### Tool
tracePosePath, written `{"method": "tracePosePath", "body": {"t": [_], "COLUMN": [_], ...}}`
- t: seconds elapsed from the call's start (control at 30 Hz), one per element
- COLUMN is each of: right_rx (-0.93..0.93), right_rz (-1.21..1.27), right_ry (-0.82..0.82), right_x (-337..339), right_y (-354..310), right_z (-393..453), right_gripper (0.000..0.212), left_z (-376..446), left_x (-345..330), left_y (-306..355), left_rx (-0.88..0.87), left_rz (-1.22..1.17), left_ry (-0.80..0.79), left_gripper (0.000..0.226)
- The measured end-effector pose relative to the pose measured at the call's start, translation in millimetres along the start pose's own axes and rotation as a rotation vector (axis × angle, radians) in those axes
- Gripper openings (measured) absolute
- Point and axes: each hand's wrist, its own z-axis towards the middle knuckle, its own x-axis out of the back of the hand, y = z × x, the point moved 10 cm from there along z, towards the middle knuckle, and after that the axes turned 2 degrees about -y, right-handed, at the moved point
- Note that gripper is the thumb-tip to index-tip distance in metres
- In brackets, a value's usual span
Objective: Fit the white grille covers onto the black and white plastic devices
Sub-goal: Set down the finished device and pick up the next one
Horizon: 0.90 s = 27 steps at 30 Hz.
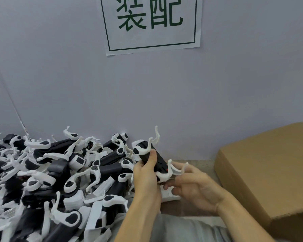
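A big pile of black and white devices (63,179) lies just left of the left hand (145,173), and some of them touch that hand's wrist side. To the right of the right hand (194,187) sits a brown cardboard box (266,173), near but not touching. Under both hands, a white flat part (170,196) lies on the table, and the right hand's lower fingers curl down onto it. It is blurry, so I cannot tell if it is a grille cover.

The left hand has its fingers and thumb wrapped around 1 black device (152,158), holding it up above the table. The device's long side tilts, with its top end pointing up and to the left, away from the person. White curvy arms stick out at both ends. The right hand's upper fingers are stretched out, touching the white arm piece (173,170) at the device's lower end.

The table (196,165) is a dull brownish grey. Behind it stands a pale grey wall (164,95) with a white paper sign (152,23) that has green writing.
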Motion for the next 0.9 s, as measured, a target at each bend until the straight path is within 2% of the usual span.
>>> {"method": "tracePosePath", "body": {"t": [0.07, 0.13, 0.17, 0.27, 0.33, 0.4, 0.53, 0.6, 0.7, 0.77, 0.8, 0.9], "right_rx": [0.01, 0.02, 0.006, -0.162, -0.236, -0.227, -0.114, -0.011, 0.192, 0.261, 0.261, 0.216], "right_rz": [-0.132, -0.511, -0.702, -1.082, -1.296, -1.398, -1.222, -1.021, -0.628, -0.381, -0.344, -0.452], "right_ry": [0.189, 0.398, 0.437, 0.346, 0.294, 0.342, 0.522, 0.69, 0.846, 0.792, 0.731, 0.566], "right_x": [27.6, 52.0, 54.6, 45.3, 42.0, 45.2, 67.7, 84.1, 92.7, 82.0, 71.8, 41.1], "right_y": [-6.6, -12.8, -12.4, 15.9, 31.2, 25.5, -7.9, -29.0, -50.3, -53.3, -53.0, -43.2], "right_z": [-4.0, -10.0, -10.6, -2.7, 3.0, 5.1, -2.7, -14.7, -27.9, -23.1, -17.0, 1.0], "right_gripper": [0.04, 0.029, 0.024, 0.02, 0.016, 0.009, 0.016, 0.008, 0.015, 0.018, 0.02, 0.019], "left_z": [-2.6, -3.3, -3.4, -4.4, -3.3, -1.1, 4.1, 5.2, 4.6, 4.3, 4.1, 2.7], "left_x": [-3.6, -2.8, -2.0, 2.4, 6.4, 8.3, 5.7, 4.7, 8.5, 7.8, 4.9, -2.8], "left_y": [13.8, 26.9, 31.2, 31.5, 26.8, 22.6, 9.8, 7.7, 0.9, -9.0, -13.5, -15.0], "left_rx": [-0.022, -0.073, -0.091, -0.092, -0.091, -0.081, 0.026, -0.002, -0.051, 0.004, 0.039, 0.041], "left_rz": [-0.067, -0.094, -0.071, 0.097, 0.23, 0.289, 0.215, 0.242, 0.388, 0.328, 0.278, 0.229], "left_ry": [0.009, 0.025, 0.027, 0.055, 0.088, 0.105, 0.069, 0.046, 0.066, 0.057, 0.038, -0.017], "left_gripper": [0.025, 0.03, 0.038, 0.052, 0.049, 0.043, 0.064, 0.06, 0.039, 0.042, 0.044, 0.039]}}
